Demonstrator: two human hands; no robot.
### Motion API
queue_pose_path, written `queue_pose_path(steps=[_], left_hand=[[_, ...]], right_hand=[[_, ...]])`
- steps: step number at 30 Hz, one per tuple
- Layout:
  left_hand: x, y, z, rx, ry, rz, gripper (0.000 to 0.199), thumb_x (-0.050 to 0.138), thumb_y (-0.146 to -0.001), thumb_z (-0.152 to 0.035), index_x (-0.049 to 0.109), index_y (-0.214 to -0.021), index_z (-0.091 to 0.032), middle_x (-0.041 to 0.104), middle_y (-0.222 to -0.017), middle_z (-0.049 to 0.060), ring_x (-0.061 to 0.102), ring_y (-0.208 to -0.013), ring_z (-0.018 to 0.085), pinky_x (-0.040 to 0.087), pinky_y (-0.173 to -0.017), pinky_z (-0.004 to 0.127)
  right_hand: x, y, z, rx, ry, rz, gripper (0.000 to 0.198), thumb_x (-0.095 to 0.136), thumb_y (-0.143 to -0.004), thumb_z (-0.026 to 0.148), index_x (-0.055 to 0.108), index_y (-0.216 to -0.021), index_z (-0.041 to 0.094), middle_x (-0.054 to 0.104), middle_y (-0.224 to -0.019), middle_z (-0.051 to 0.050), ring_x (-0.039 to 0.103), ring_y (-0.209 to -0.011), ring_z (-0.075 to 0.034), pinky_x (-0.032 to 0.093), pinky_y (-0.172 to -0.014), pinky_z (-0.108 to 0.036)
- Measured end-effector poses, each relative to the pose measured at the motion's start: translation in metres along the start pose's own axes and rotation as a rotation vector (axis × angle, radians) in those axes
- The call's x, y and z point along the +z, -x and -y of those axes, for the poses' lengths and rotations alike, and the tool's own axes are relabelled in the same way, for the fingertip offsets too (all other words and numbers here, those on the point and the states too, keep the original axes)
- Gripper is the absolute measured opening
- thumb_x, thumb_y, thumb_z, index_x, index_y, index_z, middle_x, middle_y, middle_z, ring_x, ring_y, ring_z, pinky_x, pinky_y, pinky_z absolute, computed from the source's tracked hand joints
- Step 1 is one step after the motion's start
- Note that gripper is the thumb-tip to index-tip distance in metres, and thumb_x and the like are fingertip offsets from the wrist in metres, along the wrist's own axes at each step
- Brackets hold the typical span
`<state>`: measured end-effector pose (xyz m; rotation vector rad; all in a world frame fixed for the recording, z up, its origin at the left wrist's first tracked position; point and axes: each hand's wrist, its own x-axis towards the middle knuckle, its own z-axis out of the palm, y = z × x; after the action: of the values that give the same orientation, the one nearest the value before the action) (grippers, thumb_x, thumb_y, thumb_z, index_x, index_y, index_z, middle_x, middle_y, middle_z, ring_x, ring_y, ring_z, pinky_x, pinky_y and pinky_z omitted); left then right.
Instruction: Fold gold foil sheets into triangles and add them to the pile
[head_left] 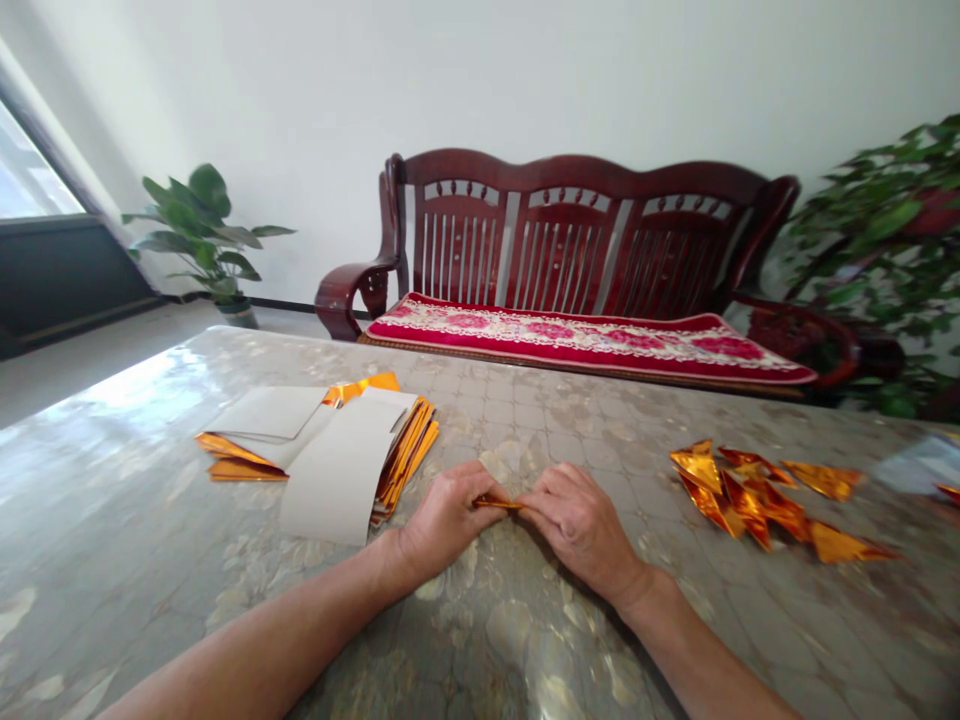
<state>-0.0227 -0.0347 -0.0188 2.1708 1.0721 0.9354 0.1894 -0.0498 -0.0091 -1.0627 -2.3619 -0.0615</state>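
Between my two hands is a narrow folded piece of gold foil paper (501, 504), held just above the table. My left hand (452, 510) pinches its left end with closed fingers. At the other end, the fingers of my right hand (579, 522) are closed on the same piece; the fingertips partly cover it. To the left lies a stack of gold foil paper sheets (409, 455), some with their pale grey backs (337, 480) facing up. Several folded gold foil pieces (757, 495), pointed in shape, lie in a loose pile to the right.
The table (525, 640) has a glossy patterned cover. At its right edge lies a clear plastic item (919, 465). Beyond the table stands a dark wooden bench (570, 235) with a red floral cushion (585, 338). Potted plants (206, 225) flank the bench on both sides.
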Motion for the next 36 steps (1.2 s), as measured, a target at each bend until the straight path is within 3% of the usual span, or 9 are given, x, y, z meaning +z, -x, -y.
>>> queue_pose_path(steps=[8,18,29,36], left_hand=[[-0.002,-0.002,-0.001,-0.030,0.046,-0.019,0.007,0.075,-0.078,-0.015,0.074,-0.083,-0.020,0.068,-0.078,-0.001,0.062,-0.077,0.014,0.047,-0.073,0.023],[-0.003,-0.002,-0.003,0.027,0.045,0.018,0.016,0.063,-0.092,-0.024,0.078,-0.088,-0.021,0.073,-0.082,0.001,0.065,-0.082,0.014,0.047,-0.078,0.023],[-0.008,-0.002,-0.009,0.006,-0.023,0.028,0.017,0.062,-0.092,-0.024,0.077,-0.084,-0.020,0.073,-0.079,0.001,0.065,-0.078,0.013,0.046,-0.074,0.022],[-0.005,-0.003,-0.004,-0.159,0.066,-0.021,0.014,0.064,-0.083,-0.016,0.078,-0.085,-0.021,0.076,-0.081,-0.001,0.068,-0.076,0.014,0.047,-0.072,0.021]], right_hand=[[-0.001,0.000,0.001,-0.001,0.033,-0.073,0.023,0.054,-0.098,0.027,0.072,-0.084,0.021,0.059,-0.072,-0.004,0.050,-0.076,-0.018,0.037,-0.069,-0.032],[0.002,0.002,0.000,-0.008,0.050,-0.057,0.022,0.054,-0.097,0.028,0.073,-0.087,0.021,0.059,-0.072,-0.005,0.047,-0.076,-0.019,0.036,-0.069,-0.033],[0.001,0.001,0.002,0.004,-0.006,-0.051,0.022,0.055,-0.097,0.029,0.073,-0.087,0.021,0.059,-0.073,-0.005,0.049,-0.077,-0.019,0.037,-0.070,-0.033],[0.004,0.001,-0.003,0.104,-0.177,-0.014,0.018,0.055,-0.096,0.026,0.072,-0.093,0.022,0.061,-0.079,-0.004,0.054,-0.079,-0.017,0.042,-0.072,-0.029]])
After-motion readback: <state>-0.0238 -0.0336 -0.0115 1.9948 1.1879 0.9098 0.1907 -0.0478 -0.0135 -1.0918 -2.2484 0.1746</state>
